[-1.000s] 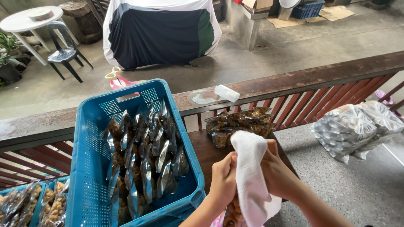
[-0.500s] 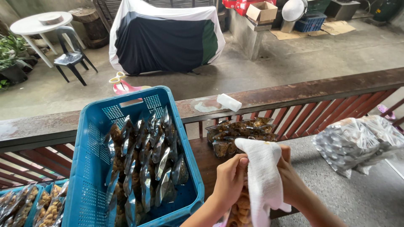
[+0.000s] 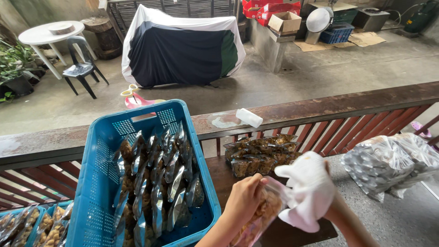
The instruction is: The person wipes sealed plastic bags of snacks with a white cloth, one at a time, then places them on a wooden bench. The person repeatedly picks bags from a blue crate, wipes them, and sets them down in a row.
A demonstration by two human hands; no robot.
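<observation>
My left hand (image 3: 244, 199) grips a clear plastic packet of brown snacks (image 3: 261, 216) at the bottom centre. My right hand (image 3: 330, 206) is mostly hidden under a white cloth (image 3: 306, 190) that it holds against the packet's top right. To the left stands a blue plastic crate (image 3: 98, 183) filled with several shiny packets of the same snack (image 3: 157, 178). A pile of more snack packets (image 3: 260, 153) lies on the wooden table (image 3: 222, 176) just beyond my hands.
A worn wooden railing (image 3: 320, 107) runs across in front, with a small white block (image 3: 249, 117) on it. A big clear bag of packets (image 3: 384, 160) sits on the floor at right. Another blue crate of snacks (image 3: 32, 226) is at the lower left. A covered vehicle (image 3: 183, 45), white table and dark chair stand beyond.
The white cloth, hanging long before, is now bunched up in my right hand and pressed on the packet. The view has tilted slightly, showing more of the yard.
</observation>
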